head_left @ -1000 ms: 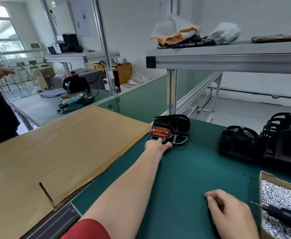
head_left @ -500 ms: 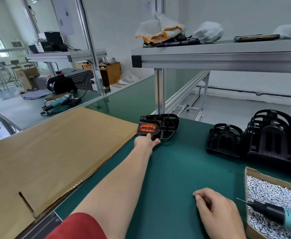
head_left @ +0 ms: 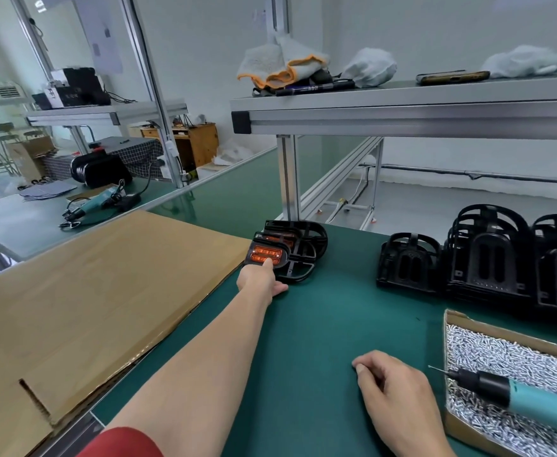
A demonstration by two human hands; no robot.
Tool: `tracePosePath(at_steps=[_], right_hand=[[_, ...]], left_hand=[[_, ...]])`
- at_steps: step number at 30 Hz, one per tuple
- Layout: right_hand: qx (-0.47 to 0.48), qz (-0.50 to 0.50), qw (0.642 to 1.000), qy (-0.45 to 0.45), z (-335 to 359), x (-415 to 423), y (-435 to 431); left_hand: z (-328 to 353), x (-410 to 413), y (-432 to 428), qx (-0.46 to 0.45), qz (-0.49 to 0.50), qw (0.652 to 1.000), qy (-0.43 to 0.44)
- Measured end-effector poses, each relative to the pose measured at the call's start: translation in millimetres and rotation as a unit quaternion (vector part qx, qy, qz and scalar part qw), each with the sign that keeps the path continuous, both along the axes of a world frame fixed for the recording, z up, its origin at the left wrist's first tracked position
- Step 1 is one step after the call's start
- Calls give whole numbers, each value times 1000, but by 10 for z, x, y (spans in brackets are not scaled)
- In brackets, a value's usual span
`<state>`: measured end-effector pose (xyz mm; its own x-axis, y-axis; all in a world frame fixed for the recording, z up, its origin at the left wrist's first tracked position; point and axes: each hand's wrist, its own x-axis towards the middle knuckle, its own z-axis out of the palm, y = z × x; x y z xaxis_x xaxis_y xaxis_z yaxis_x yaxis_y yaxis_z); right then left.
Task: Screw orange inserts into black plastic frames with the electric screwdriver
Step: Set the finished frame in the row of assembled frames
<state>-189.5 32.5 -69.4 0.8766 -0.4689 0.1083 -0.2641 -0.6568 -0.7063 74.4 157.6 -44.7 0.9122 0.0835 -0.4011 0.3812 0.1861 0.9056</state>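
Observation:
Far out on the green mat lies a small stack of black plastic frames (head_left: 298,255), and the top one carries an orange insert (head_left: 265,254). My left hand (head_left: 260,279) is stretched out to that top frame. Its fingertip touches the near edge of the orange insert, and the thumb lies flat on the mat. My right hand (head_left: 399,397) rests on the mat near me with its fingers loosely curled and nothing visible in it. The teal electric screwdriver (head_left: 521,399) lies to its right, across a cardboard box of screws (head_left: 447,328).
Stacks of bare black frames (head_left: 491,258) stand at the back right. A large cardboard sheet (head_left: 89,291) covers the bench on the left. An aluminium post (head_left: 288,179) behind the frames carries a shelf (head_left: 402,108) with cloths and a phone on it.
My left hand's fingertip has moved up onto the orange insert, and the top frame now sits offset toward me on the stack. My right hand stays where it was.

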Motion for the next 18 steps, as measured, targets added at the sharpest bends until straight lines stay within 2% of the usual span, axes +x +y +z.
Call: tracePosePath(at_steps=[1,2,4,7,9,12,15,18], right_hand=[[0,1,1000,-3,-4,0,-1],[0,3,1000,-5,-5,-3,0],[0,5,1000,-9,1,-6,0],[-1,8,1000,-13,4,-7,-9],[-1,9,1000,-13,5,-10,-10],[4,10,1000,-13,6,-17,-8],[8,11,1000,-13,11,-18,-8],[15,11,1000,-15,20,-17,-12]], left_hand=[[-21,26,15,10,-7,1000,8],[-11,17,24,-32,-2,998,45],[49,-28,35,-18,-21,998,59],[0,-47,31,70,26,997,16],[10,-152,19,141,63,988,26],[-36,-267,-95,264,25,963,-50],[-70,-493,-340,279,-80,943,-163],[-35,-663,-638,331,-195,882,-273]])
